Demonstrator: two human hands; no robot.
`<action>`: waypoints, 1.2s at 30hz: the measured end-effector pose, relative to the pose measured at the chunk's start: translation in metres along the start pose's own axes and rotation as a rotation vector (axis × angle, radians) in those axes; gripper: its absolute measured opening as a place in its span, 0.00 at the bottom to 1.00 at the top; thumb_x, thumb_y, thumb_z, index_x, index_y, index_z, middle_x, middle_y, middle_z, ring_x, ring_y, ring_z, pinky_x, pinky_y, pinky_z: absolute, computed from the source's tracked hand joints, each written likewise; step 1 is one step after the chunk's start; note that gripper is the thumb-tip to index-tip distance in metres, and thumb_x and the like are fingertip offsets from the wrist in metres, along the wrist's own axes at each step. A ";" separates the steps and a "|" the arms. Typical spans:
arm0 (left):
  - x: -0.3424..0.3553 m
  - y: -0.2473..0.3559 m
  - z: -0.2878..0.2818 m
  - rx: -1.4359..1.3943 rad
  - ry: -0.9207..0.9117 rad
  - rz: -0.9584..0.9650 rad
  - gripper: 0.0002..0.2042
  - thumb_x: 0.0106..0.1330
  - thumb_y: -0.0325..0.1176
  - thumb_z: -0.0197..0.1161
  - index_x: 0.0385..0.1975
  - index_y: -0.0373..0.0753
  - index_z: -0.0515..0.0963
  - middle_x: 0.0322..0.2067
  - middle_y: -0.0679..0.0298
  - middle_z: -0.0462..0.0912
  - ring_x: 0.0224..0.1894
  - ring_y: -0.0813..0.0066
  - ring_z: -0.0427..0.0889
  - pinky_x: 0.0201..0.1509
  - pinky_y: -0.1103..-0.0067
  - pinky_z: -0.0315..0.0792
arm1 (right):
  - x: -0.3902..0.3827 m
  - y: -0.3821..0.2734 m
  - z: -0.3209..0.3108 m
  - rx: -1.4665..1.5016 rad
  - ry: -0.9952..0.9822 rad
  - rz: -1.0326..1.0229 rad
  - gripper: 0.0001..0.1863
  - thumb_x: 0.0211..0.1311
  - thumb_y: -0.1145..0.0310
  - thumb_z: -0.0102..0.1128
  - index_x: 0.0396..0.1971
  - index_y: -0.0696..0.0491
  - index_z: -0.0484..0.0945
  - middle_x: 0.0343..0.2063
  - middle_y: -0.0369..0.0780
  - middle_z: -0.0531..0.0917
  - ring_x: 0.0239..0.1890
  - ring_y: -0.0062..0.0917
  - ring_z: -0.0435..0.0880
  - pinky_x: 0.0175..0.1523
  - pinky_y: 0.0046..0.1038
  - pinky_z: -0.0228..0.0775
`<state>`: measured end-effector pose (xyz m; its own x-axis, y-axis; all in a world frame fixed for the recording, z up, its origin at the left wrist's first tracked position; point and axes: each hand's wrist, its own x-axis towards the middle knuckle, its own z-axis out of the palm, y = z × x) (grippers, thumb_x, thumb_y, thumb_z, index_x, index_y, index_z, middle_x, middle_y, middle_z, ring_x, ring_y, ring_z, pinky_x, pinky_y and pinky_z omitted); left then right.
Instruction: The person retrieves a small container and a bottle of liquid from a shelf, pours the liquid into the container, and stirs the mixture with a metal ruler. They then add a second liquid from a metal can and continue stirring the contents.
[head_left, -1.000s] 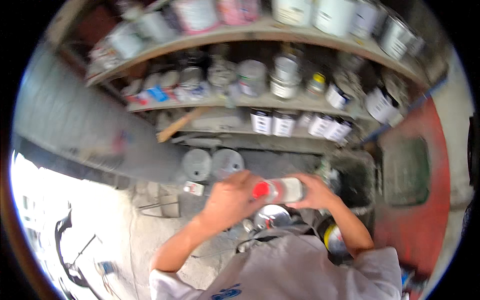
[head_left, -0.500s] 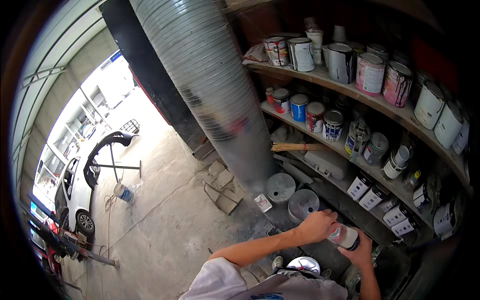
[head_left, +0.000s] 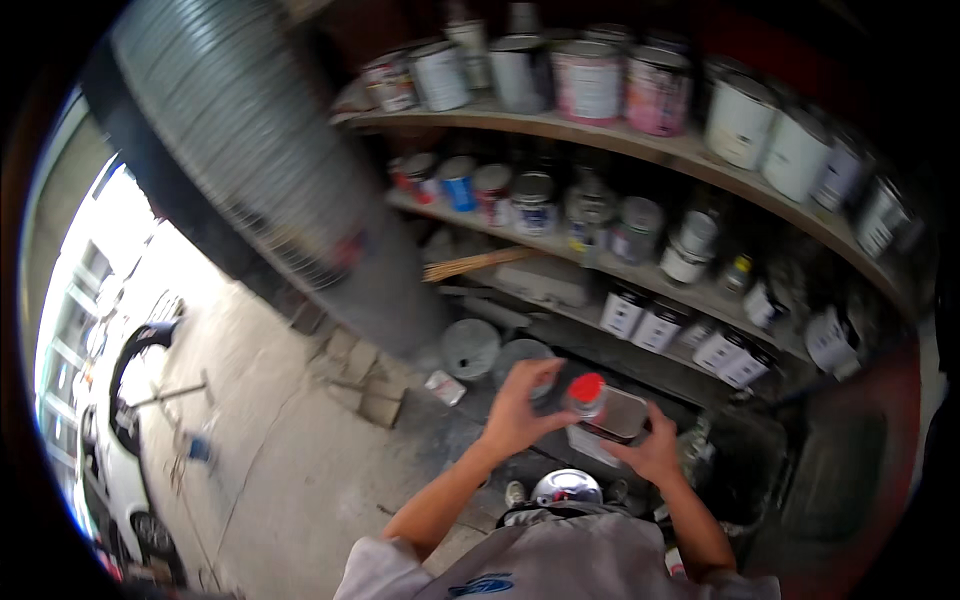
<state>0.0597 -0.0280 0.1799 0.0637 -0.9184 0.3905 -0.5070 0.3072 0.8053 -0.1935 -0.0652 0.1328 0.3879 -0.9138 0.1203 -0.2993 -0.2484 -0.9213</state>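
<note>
My right hand (head_left: 650, 445) grips a rectangular metal can (head_left: 618, 420) with a red cap (head_left: 587, 385) on its spout, pale on its lower side. My left hand (head_left: 520, 405) is just left of the cap, fingers apart, thumb close to the can; whether the thumb touches it I cannot tell. Below the can, near my feet, lies a shiny round metal object (head_left: 567, 487). Behind my hands are round grey discs (head_left: 470, 347) on the ground and a small white item (head_left: 445, 388).
Curved shelves (head_left: 640, 140) hold several paint cans and rectangular tins (head_left: 660, 325). A wide ribbed duct (head_left: 215, 120) rises at left. A white car (head_left: 100, 450) and a stand (head_left: 170, 390) are beyond. A dark bin (head_left: 750, 460) and red panel (head_left: 870, 420) are at right.
The view swung left, then partly back right. My left fingers have moved off the cap and spread apart; the can now shows its red cap more upright in my right hand.
</note>
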 end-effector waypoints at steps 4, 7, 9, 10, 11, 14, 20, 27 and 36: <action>-0.019 -0.025 0.017 -0.436 -0.137 -0.199 0.44 0.44 0.34 0.84 0.65 0.35 0.69 0.59 0.56 0.78 0.62 0.66 0.76 0.68 0.71 0.67 | 0.011 -0.020 -0.014 0.201 -0.122 -0.045 0.43 0.37 0.69 0.87 0.58 0.57 0.74 0.49 0.38 0.83 0.50 0.20 0.81 0.58 0.28 0.74; -0.006 0.007 0.025 -0.555 -0.078 -0.155 0.35 0.51 0.32 0.79 0.61 0.34 0.72 0.53 0.57 0.81 0.56 0.70 0.80 0.63 0.73 0.71 | 0.016 -0.021 -0.017 0.368 -0.191 -0.008 0.43 0.37 0.72 0.86 0.59 0.57 0.73 0.50 0.37 0.83 0.51 0.19 0.80 0.59 0.28 0.73; -0.004 0.023 0.026 -0.514 -0.016 -0.181 0.29 0.54 0.31 0.76 0.57 0.34 0.74 0.49 0.57 0.83 0.51 0.72 0.81 0.58 0.74 0.73 | 0.013 -0.025 -0.013 0.374 -0.201 0.022 0.41 0.40 0.71 0.85 0.58 0.58 0.75 0.50 0.37 0.83 0.52 0.20 0.81 0.61 0.28 0.72; -0.006 0.026 0.027 -0.454 0.004 -0.231 0.27 0.55 0.31 0.75 0.55 0.33 0.75 0.46 0.57 0.83 0.48 0.72 0.82 0.56 0.75 0.74 | 0.013 -0.025 -0.010 0.366 -0.209 0.034 0.41 0.40 0.72 0.85 0.58 0.58 0.74 0.50 0.37 0.83 0.52 0.20 0.80 0.61 0.28 0.72; -0.007 0.027 0.028 -0.395 0.024 -0.280 0.24 0.57 0.31 0.73 0.53 0.33 0.76 0.44 0.58 0.84 0.46 0.73 0.82 0.53 0.75 0.75 | 0.012 -0.024 -0.006 0.358 -0.217 0.046 0.41 0.40 0.72 0.85 0.58 0.58 0.74 0.50 0.37 0.83 0.52 0.20 0.80 0.60 0.28 0.72; -0.005 0.028 0.030 -0.371 0.105 -0.248 0.18 0.57 0.32 0.72 0.46 0.32 0.80 0.36 0.57 0.84 0.38 0.70 0.83 0.46 0.75 0.75 | 0.008 -0.018 0.005 0.452 -0.202 0.064 0.43 0.41 0.72 0.85 0.61 0.58 0.72 0.51 0.37 0.83 0.53 0.20 0.80 0.61 0.28 0.72; 0.000 0.030 0.022 -0.235 0.157 -0.133 0.13 0.55 0.31 0.73 0.38 0.32 0.83 0.31 0.56 0.83 0.32 0.65 0.82 0.38 0.73 0.74 | 0.019 -0.044 -0.009 0.421 -0.335 0.022 0.44 0.49 0.73 0.77 0.68 0.55 0.66 0.62 0.39 0.75 0.64 0.24 0.73 0.68 0.31 0.65; 0.005 0.028 0.029 -0.027 0.129 0.023 0.13 0.48 0.32 0.73 0.32 0.34 0.82 0.28 0.57 0.82 0.29 0.57 0.82 0.32 0.70 0.76 | 0.069 -0.137 -0.032 -0.464 -0.316 -0.670 0.22 0.46 0.74 0.65 0.46 0.54 0.80 0.43 0.38 0.80 0.49 0.33 0.80 0.46 0.33 0.80; 0.008 0.045 0.010 -0.070 -0.013 0.122 0.12 0.47 0.34 0.73 0.28 0.36 0.83 0.27 0.58 0.81 0.27 0.55 0.82 0.31 0.69 0.76 | 0.078 -0.181 -0.037 -0.809 -0.589 -0.838 0.08 0.50 0.73 0.63 0.29 0.54 0.72 0.33 0.37 0.73 0.37 0.28 0.78 0.28 0.31 0.74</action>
<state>0.0286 -0.0241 0.2152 -0.0062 -0.8764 0.4816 -0.4491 0.4327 0.7817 -0.1410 -0.1037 0.3225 0.9709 -0.1615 0.1767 -0.1379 -0.9807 -0.1389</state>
